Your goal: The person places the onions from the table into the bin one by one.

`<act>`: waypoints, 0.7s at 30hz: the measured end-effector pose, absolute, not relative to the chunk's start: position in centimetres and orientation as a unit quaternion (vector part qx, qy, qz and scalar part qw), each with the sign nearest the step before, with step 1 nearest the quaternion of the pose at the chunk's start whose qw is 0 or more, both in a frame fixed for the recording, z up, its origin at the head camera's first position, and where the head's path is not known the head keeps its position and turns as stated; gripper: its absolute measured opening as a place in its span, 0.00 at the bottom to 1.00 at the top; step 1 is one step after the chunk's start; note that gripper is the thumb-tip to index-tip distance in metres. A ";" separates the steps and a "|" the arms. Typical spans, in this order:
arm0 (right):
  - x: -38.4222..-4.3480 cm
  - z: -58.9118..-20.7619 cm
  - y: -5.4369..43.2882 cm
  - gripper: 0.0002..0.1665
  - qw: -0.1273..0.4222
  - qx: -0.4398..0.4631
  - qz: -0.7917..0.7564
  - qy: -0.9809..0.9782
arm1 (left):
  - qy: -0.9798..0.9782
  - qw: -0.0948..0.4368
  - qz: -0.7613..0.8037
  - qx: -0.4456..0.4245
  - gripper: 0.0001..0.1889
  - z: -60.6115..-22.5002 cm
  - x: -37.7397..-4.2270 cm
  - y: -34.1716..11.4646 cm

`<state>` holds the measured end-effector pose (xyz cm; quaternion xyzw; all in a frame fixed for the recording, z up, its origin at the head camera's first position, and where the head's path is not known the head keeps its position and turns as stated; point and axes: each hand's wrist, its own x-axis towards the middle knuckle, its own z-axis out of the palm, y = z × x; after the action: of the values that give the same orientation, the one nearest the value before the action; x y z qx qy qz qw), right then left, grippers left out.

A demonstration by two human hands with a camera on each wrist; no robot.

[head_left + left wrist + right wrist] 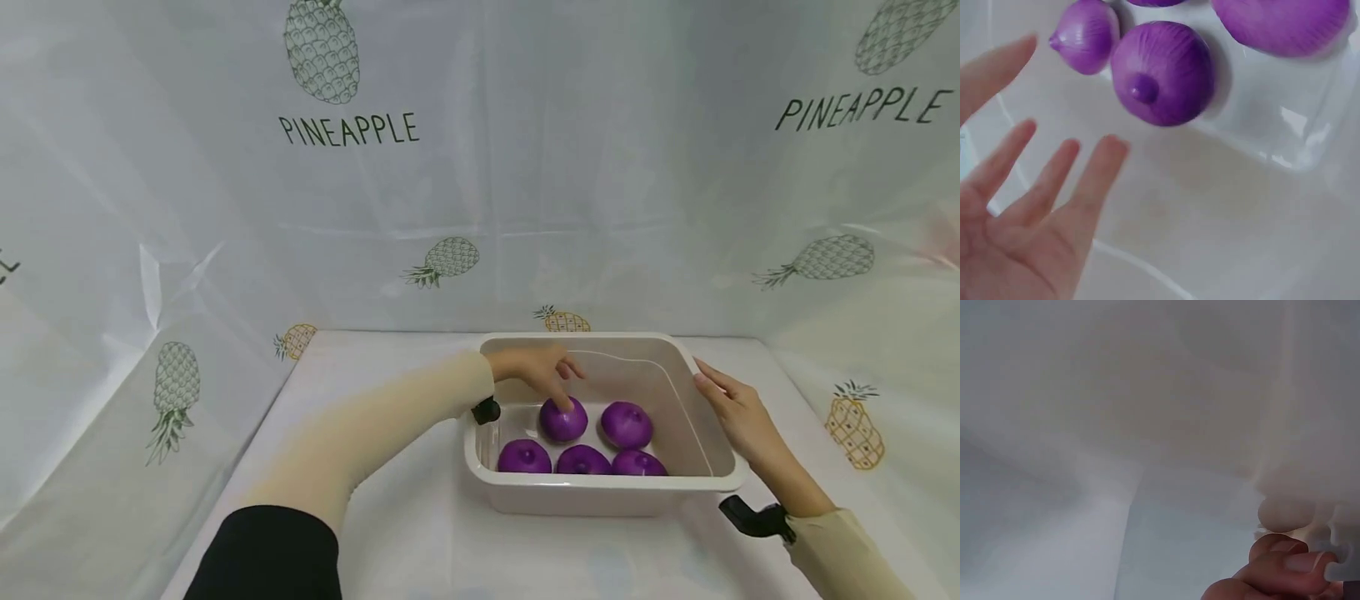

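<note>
Several purple onions [627, 425] lie in a white plastic bin [581, 493]. My left hand [531, 367] reaches over the bin's left rim, its fingers spread and nothing in its grasp. In the head view its thumb overlaps the back-left onion [562, 419]. The left wrist view has the left hand [1029, 219] with fingers apart, short of the nearest onion [1163, 74]. At the bin's right side, my right hand [742, 417] grips the rim. Its curled fingers [1285, 569] show against the bin's outer side in the right wrist view.
The bin stands on a table under a white cloth [390, 525]. Behind it hangs a white sheet [600, 167] printed with pineapples, and similar sheeting rises at the left and right sides.
</note>
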<state>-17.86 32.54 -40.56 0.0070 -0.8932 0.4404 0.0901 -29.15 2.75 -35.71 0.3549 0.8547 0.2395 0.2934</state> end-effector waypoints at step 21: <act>-17.8 -42.1 36.3 0.30 0.111 0.068 0.334 -0.933 | 0.914 0.020 0.288 0.284 0.33 -32.9 -27.3 -11.4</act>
<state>-17.81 36.31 -42.06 0.0680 -0.9334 0.3343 0.1111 -27.35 -11.39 -32.91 0.2844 0.9141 0.2883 0.0205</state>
